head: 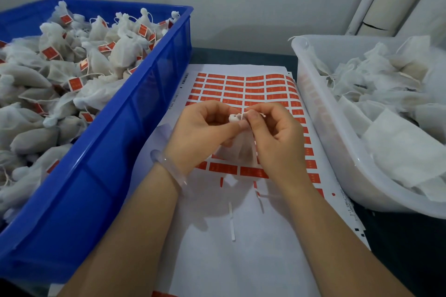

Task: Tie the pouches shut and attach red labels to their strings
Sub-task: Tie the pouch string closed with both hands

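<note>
Head view: I log two bare hands raised together over the label sheet [241,89]. My left hand [205,125] pinches the gathered neck of one white pouch [237,149], thumb and fingers clamped just under its bunched top. My right hand [272,132] touches the left at the fingertips and is pinched on the pouch's string [253,113], which runs up and to the right from the neck. One pouch in hand; its body hangs between the two palms, blurred. One clear bracelet [169,169] sits on the left wrist.

Under both hands lies the sheet of red labels [235,83], several columns wide; rows nearest the wrists are peeled, count of remaining labels not readable. Two loose white strips lie on the bare backing below the wrists.

Left of the left hand: one blue bin [115,152] piled with tied pouches carrying red labels, too many to count. Right of the right hand: one clear white tub [321,116] heaped with flat, untied pouches, uncounted.
</note>
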Demonstrator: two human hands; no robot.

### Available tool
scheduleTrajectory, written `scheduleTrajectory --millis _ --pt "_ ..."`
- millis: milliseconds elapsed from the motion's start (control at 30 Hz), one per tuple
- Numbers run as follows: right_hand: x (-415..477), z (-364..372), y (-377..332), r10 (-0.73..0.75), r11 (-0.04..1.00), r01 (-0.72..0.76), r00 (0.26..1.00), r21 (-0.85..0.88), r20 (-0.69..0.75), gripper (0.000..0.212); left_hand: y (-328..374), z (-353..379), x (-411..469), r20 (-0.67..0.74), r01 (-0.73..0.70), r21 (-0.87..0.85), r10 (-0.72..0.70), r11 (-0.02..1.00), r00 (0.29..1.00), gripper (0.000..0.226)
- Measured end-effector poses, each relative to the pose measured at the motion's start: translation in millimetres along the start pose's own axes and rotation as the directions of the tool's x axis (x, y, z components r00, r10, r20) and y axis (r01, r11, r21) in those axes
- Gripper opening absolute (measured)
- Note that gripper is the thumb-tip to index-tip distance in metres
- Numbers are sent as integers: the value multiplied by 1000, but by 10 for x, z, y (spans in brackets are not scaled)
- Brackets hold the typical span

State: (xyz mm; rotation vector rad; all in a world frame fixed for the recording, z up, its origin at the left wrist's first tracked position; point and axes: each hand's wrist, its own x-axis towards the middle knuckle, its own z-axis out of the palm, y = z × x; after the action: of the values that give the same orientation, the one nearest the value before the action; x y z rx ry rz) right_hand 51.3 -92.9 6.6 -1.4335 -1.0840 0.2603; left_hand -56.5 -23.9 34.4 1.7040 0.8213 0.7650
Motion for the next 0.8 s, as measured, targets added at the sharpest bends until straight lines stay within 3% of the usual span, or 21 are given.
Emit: scheduleTrajectory --millis 233,400,800 --pt "-14 44 69 128 991 -132 984 30 124 15 -18 58 4 -34 -17 9 17 1000 999 8" --pt "-10 37 75 102 994 -106 991 40 91 14 27 55 -10 -6 -35 -69 35 997 999 11" --pt "3 34 83 27 999 -24 998 -48 62 14 -24 57 10 35 -68 10 67 998 997 9"
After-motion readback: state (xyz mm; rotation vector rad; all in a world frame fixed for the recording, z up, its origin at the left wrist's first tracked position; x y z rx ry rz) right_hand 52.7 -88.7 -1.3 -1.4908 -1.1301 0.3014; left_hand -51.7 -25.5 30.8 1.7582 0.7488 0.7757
